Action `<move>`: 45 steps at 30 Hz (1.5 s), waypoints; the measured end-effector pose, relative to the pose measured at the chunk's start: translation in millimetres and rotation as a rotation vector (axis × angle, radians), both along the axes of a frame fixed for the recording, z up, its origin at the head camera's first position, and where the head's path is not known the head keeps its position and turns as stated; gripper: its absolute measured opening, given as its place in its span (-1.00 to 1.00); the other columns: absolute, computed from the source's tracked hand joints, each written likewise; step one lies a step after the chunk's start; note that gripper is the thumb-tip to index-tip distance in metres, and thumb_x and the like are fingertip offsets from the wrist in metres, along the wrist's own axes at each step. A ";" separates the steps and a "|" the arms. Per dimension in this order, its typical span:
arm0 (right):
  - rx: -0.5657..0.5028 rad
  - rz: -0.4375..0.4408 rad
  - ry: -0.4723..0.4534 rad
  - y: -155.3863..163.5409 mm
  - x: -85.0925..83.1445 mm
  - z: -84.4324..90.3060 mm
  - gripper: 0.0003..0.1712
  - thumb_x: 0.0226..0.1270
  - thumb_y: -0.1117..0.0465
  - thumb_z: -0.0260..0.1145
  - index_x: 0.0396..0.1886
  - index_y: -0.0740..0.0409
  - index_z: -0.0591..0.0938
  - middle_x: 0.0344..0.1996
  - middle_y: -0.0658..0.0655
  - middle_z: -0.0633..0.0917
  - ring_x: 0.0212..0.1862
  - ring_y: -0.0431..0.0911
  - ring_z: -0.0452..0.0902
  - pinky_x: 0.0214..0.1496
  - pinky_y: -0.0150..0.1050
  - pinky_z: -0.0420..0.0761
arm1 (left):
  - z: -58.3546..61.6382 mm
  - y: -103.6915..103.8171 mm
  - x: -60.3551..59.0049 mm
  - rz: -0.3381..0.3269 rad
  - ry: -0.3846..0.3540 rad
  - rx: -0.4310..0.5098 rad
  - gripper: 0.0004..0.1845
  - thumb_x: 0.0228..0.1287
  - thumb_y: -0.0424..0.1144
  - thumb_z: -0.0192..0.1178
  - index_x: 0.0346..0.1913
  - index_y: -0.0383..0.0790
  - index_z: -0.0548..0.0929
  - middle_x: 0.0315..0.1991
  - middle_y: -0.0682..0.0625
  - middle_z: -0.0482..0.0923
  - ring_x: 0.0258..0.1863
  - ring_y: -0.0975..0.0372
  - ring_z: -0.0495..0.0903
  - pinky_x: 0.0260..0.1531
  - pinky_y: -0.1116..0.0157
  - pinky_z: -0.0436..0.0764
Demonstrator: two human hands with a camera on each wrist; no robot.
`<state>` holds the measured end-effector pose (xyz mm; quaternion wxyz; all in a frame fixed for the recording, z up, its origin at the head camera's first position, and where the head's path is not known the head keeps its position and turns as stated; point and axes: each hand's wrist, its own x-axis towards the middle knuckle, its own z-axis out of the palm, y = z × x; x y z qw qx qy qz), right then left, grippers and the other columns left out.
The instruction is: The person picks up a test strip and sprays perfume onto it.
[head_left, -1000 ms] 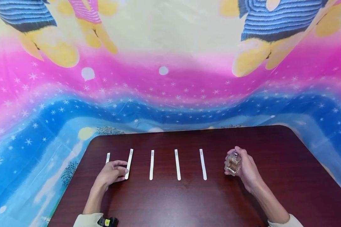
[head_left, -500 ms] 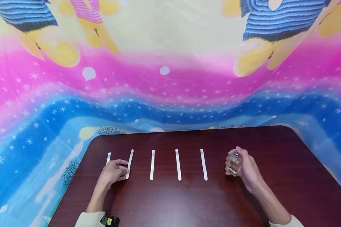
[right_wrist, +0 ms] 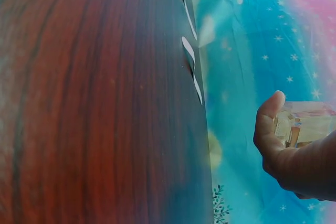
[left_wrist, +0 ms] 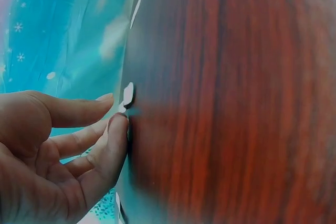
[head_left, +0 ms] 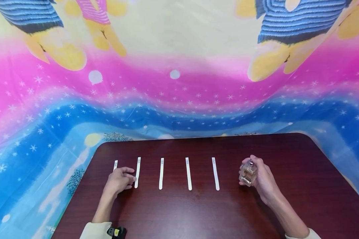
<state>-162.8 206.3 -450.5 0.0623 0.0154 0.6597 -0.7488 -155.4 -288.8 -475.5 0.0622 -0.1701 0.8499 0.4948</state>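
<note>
While right hand grips one perfume bottle, left hand relaxed, fingertips touching one of five paper strips.

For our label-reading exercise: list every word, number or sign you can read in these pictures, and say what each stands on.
No text can be read.
Paper strips: a small grey printed mark at each far end, too small to read.
Perfume bottle in the right hand: no legible label.
Backdrop cloth: stars and cartoon figures only, no words.
</note>
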 end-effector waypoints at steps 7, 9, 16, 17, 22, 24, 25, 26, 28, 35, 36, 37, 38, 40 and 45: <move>-0.001 0.007 0.003 -0.6 -1.7 1.0 -0.49 0.81 -0.16 -0.13 -0.20 -0.11 0.67 -0.34 -0.04 0.74 -0.32 -0.12 0.72 -0.32 -0.07 0.86 | 9.8 17.7 4.7 0.005 0.065 -0.020 -0.64 0.39 -0.44 0.37 0.19 -0.49 0.66 -0.25 -0.20 0.82 -0.40 0.20 0.74 -0.38 0.29 0.80; 0.010 0.012 0.001 -0.3 -1.1 1.2 -0.48 0.80 -0.17 -0.14 -0.20 -0.11 0.67 -0.34 -0.04 0.74 -0.31 -0.12 0.73 -0.31 -0.07 0.86 | 10.9 29.3 4.7 -0.007 0.074 0.000 -0.65 0.40 -0.40 0.39 0.17 -0.48 0.68 -0.23 -0.21 0.82 -0.41 0.18 0.75 -0.38 0.28 0.81; 0.025 0.024 -0.010 -1.4 2.3 2.0 -0.46 0.79 -0.22 -0.15 -0.17 -0.08 0.65 -0.31 -0.02 0.74 -0.30 -0.10 0.73 -0.29 -0.05 0.86 | 4.3 65.1 2.2 -0.021 0.061 0.049 -0.69 0.34 -0.34 0.47 0.04 -0.45 0.73 -0.28 -0.18 0.83 -0.42 0.14 0.78 -0.34 0.22 0.85; 0.024 0.024 -0.009 -1.6 2.4 2.1 -0.46 0.79 -0.22 -0.14 -0.17 -0.09 0.65 -0.31 -0.02 0.74 -0.30 -0.10 0.73 -0.29 -0.05 0.86 | 3.1 68.6 1.5 -0.024 0.064 0.054 -0.70 0.33 -0.35 0.48 0.03 -0.47 0.73 -0.29 -0.19 0.83 -0.43 0.15 0.78 -0.35 0.21 0.85; 0.015 0.017 -0.006 -1.9 1.9 0.9 -0.47 0.80 -0.20 -0.15 -0.18 -0.10 0.66 -0.32 -0.03 0.74 -0.31 -0.10 0.73 -0.31 -0.06 0.86 | -0.3 80.1 -1.5 -0.037 0.063 0.040 -0.70 0.28 -0.36 0.51 -0.02 -0.47 0.74 -0.34 -0.17 0.83 -0.46 0.18 0.77 -0.40 0.23 0.84; 0.010 0.020 -0.003 -1.5 1.3 -0.2 -0.47 0.80 -0.19 -0.15 -0.18 -0.11 0.66 -0.32 -0.04 0.74 -0.31 -0.10 0.73 -0.32 -0.06 0.86 | -0.8 83.0 -2.5 -0.047 0.066 0.018 -0.70 0.25 -0.36 0.54 -0.04 -0.47 0.74 -0.35 -0.15 0.83 -0.48 0.18 0.77 -0.42 0.23 0.83; 0.008 0.020 -0.001 -1.4 1.0 -0.8 -0.47 0.81 -0.18 -0.15 -0.18 -0.11 0.66 -0.32 -0.04 0.74 -0.31 -0.10 0.73 -0.32 -0.06 0.86 | -1.2 84.4 -3.0 -0.054 0.068 0.005 -0.69 0.24 -0.36 0.55 -0.05 -0.47 0.74 -0.36 -0.15 0.83 -0.49 0.18 0.76 -0.43 0.24 0.83; 0.007 0.026 0.003 -1.1 0.7 -1.3 -0.48 0.81 -0.17 -0.16 -0.18 -0.11 0.66 -0.32 -0.04 0.74 -0.31 -0.10 0.73 -0.32 -0.06 0.86 | -1.6 85.8 -3.6 -0.057 0.066 -0.001 -0.69 0.22 -0.36 0.56 -0.06 -0.47 0.74 -0.36 -0.14 0.83 -0.49 0.18 0.76 -0.44 0.25 0.82; 0.006 0.026 0.005 -0.9 0.3 -2.0 -0.47 0.81 -0.17 -0.16 -0.17 -0.09 0.66 -0.32 -0.05 0.74 -0.31 -0.10 0.73 -0.32 -0.06 0.86 | -2.5 88.4 -4.7 -0.067 0.065 -0.017 -0.68 0.19 -0.37 0.57 -0.08 -0.46 0.73 -0.38 -0.13 0.83 -0.50 0.18 0.76 -0.45 0.27 0.81; 0.005 0.020 -0.005 -1.2 -0.4 -0.9 -0.48 0.81 -0.17 -0.15 -0.18 -0.10 0.66 -0.32 -0.05 0.73 -0.29 -0.10 0.73 -0.31 -0.05 0.86 | -3.5 95.6 -9.1 -0.079 0.070 -0.100 -0.66 0.10 -0.41 0.61 -0.11 -0.42 0.71 -0.44 -0.08 0.82 -0.60 0.23 0.71 -0.54 0.33 0.74; 0.004 0.018 -0.006 -1.4 -0.5 -0.8 -0.48 0.81 -0.16 -0.15 -0.18 -0.10 0.66 -0.32 -0.04 0.73 -0.29 -0.10 0.73 -0.31 -0.05 0.86 | -3.6 96.6 -9.5 -0.075 0.069 -0.119 -0.67 0.08 -0.41 0.61 -0.12 -0.40 0.72 -0.45 -0.05 0.82 -0.62 0.24 0.70 -0.55 0.33 0.72; 0.003 0.018 -0.007 -1.6 -0.5 -0.6 -0.48 0.81 -0.17 -0.14 -0.19 -0.10 0.66 -0.32 -0.04 0.73 -0.29 -0.11 0.73 -0.31 -0.06 0.86 | -3.5 97.4 -9.8 -0.077 0.072 -0.144 -0.67 0.08 -0.41 0.61 -0.12 -0.39 0.72 -0.46 -0.04 0.81 -0.63 0.26 0.69 -0.57 0.33 0.71; 0.003 0.017 -0.008 -1.9 -0.6 -0.6 -0.48 0.81 -0.16 -0.14 -0.19 -0.09 0.66 -0.31 -0.03 0.73 -0.29 -0.11 0.73 -0.31 -0.06 0.86 | -3.4 98.1 -10.0 -0.078 0.075 -0.168 -0.68 0.07 -0.40 0.61 -0.13 -0.37 0.72 -0.47 -0.02 0.81 -0.65 0.27 0.67 -0.58 0.33 0.70; 0.007 0.017 -0.009 -2.7 -0.3 -0.4 -0.49 0.81 -0.16 -0.14 -0.18 -0.09 0.66 -0.30 -0.02 0.73 -0.29 -0.11 0.73 -0.31 -0.06 0.86 | -3.4 99.3 -9.6 -0.079 0.079 -0.218 -0.68 0.06 -0.40 0.61 -0.13 -0.34 0.73 -0.48 0.02 0.81 -0.67 0.29 0.66 -0.53 0.30 0.70; 0.019 0.037 -0.015 -4.4 2.2 0.1 -0.49 0.81 -0.18 -0.15 -0.17 -0.11 0.65 -0.30 -0.05 0.72 -0.27 -0.10 0.73 -0.28 -0.06 0.86 | -1.6 101.2 -4.6 -0.078 0.088 -0.350 -0.66 0.03 -0.33 0.64 -0.12 -0.24 0.76 -0.49 0.11 0.80 -0.63 0.33 0.66 -0.24 0.14 0.70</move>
